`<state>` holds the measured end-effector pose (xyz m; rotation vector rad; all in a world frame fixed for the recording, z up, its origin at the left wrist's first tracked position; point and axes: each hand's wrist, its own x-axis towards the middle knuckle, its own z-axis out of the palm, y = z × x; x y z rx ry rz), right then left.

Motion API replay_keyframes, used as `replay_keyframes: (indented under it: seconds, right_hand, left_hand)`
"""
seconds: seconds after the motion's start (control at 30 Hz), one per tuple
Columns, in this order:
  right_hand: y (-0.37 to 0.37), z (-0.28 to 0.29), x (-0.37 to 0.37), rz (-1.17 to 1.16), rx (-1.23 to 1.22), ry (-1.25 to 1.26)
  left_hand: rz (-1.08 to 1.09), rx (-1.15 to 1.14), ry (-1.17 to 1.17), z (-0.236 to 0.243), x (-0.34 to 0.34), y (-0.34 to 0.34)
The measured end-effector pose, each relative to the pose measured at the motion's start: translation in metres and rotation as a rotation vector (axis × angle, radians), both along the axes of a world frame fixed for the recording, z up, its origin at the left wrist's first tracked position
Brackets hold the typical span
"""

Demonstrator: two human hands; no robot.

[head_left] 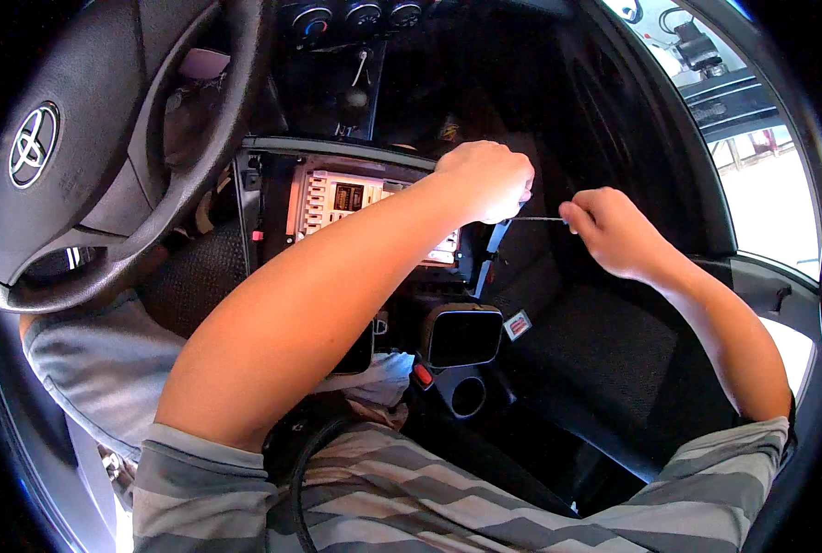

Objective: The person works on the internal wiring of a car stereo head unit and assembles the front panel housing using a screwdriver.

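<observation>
My left hand [487, 181] is closed over the right end of an opened dark panel or case, its forearm crossing above it. Inside lies a pale board [314, 217] with rows of small blocks and a dark label. A thin, straight, light-coloured strand [538, 219] runs between my hands. Its left end disappears at the left hand, so I cannot tell how that hand grips it. My right hand [609, 229] is closed, with finger and thumb pinching the strand's right end. A bluish strip [494, 244] stands just below the left hand.
The steering wheel [217, 138] fills the left side. A gear lever [355, 97] and round dashboard knobs [365, 15] are farther ahead. Nearer me are a dark rounded-square object [464, 337], a round cup holder [469, 396] and a red buckle button [423, 375]. A dark seat [614, 350] lies right.
</observation>
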<state>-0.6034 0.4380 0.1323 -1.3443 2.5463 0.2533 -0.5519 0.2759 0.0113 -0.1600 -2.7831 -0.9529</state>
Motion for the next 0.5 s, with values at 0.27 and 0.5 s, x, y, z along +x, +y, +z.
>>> replay_keyframes:
  seconds: [0.27, 0.5]
  right_hand:
    - [0.001, 0.001, 0.001, 0.513, 0.184, 0.294]
    - [-0.009, -0.003, -0.009, -0.298, 0.076, -0.255]
  left_hand:
    - [0.016, 0.023, -0.011, 0.003, 0.001, 0.000]
    - [0.028, 0.004, -0.054, 0.004, 0.002, -0.003]
